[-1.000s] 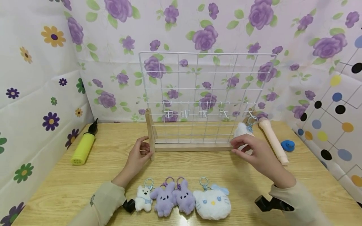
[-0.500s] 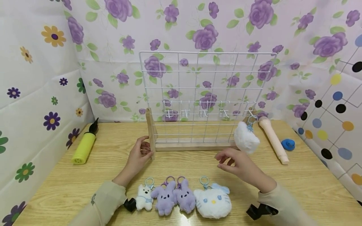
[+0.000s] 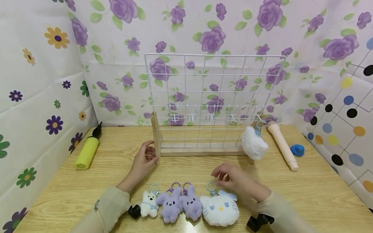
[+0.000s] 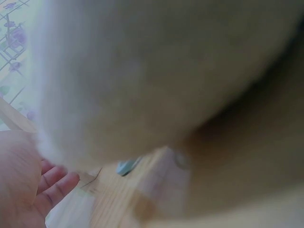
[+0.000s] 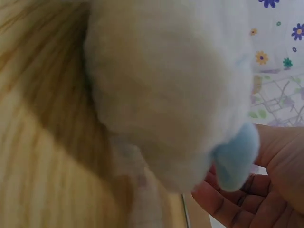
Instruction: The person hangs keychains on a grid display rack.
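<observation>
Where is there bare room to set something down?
Bare table lies between the yellow pump and the left hand; between the rack's base and the four plush keychains, left of the right hand; and between the right sleeve and the peach tube. Crowded: that plush row, and the rack's right end around the hanging white plush.

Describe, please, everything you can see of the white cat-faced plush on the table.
The white cat-faced plush looks fuzzy, with blue eyes and whiskers, yellow nose, blue bow and ring. It lies face-up on the wooden table, rightmost in its row, beside a purple plush. The right hand is near; contact is unclear.
</observation>
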`<act>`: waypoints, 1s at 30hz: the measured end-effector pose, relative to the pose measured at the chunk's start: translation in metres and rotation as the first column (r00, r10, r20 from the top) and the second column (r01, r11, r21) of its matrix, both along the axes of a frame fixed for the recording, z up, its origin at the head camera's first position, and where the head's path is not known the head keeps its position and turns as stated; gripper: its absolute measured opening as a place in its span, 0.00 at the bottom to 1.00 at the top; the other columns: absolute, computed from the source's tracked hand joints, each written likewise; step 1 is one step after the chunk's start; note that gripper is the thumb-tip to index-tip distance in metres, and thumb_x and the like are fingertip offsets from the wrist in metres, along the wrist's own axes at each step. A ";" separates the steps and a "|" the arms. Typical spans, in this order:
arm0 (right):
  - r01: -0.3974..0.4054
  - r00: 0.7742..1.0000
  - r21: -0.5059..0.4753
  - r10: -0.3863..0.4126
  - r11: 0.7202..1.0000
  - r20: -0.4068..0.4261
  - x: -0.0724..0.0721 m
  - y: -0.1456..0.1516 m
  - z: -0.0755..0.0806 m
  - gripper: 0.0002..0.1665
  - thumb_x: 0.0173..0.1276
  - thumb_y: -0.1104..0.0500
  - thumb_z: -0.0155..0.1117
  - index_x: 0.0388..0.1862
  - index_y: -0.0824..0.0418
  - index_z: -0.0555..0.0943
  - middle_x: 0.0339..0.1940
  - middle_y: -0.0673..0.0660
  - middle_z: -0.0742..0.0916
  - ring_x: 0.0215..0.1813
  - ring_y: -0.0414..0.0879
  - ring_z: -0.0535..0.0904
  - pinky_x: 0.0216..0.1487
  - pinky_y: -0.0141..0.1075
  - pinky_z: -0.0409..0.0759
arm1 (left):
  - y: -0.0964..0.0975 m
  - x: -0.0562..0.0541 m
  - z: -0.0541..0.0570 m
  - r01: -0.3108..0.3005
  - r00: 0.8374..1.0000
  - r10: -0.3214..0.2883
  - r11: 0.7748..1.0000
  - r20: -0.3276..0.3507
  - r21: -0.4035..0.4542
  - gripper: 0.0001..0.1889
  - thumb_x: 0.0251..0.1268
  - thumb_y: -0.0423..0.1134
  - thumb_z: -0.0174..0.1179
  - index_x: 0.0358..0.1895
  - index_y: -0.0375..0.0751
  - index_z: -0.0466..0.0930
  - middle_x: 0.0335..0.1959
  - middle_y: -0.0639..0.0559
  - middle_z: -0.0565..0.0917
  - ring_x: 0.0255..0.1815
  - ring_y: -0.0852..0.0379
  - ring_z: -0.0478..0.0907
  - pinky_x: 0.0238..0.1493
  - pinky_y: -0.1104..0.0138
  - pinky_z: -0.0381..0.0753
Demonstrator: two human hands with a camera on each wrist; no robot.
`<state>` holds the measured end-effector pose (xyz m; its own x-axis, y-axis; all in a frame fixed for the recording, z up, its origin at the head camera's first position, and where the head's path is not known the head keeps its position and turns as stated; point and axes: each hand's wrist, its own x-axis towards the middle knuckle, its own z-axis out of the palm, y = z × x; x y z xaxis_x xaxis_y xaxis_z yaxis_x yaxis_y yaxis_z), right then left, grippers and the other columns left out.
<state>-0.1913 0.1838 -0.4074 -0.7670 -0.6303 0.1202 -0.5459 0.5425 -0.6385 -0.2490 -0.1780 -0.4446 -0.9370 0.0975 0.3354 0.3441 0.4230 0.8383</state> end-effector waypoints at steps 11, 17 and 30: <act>-0.068 0.998 0.094 0.069 0.993 -0.001 -0.005 -0.009 -0.012 0.15 0.62 0.62 0.68 0.49 0.61 0.81 0.37 0.52 0.83 0.35 0.34 0.77 0.35 0.28 0.79 | -0.002 -0.001 -0.002 -0.004 1.000 0.004 1.000 0.000 -0.007 0.34 0.55 0.22 0.64 0.66 0.37 0.62 0.44 0.38 0.76 0.42 0.48 0.77 0.40 0.76 0.80; -0.061 0.998 0.149 0.062 0.987 0.002 -0.005 -0.013 -0.012 0.14 0.62 0.62 0.68 0.47 0.59 0.83 0.36 0.51 0.81 0.33 0.32 0.75 0.35 0.25 0.77 | -0.001 -0.001 -0.002 0.000 1.000 0.000 1.000 -0.006 -0.006 0.33 0.56 0.22 0.63 0.66 0.37 0.62 0.44 0.38 0.76 0.41 0.49 0.76 0.40 0.76 0.80; -0.053 0.999 0.173 0.052 0.984 0.007 -0.005 -0.017 -0.012 0.10 0.61 0.61 0.69 0.41 0.55 0.80 0.34 0.49 0.79 0.32 0.33 0.73 0.33 0.25 0.74 | -0.001 0.000 -0.001 0.014 1.000 -0.014 1.000 0.022 0.012 0.33 0.58 0.23 0.63 0.67 0.38 0.62 0.46 0.38 0.75 0.43 0.47 0.77 0.42 0.74 0.80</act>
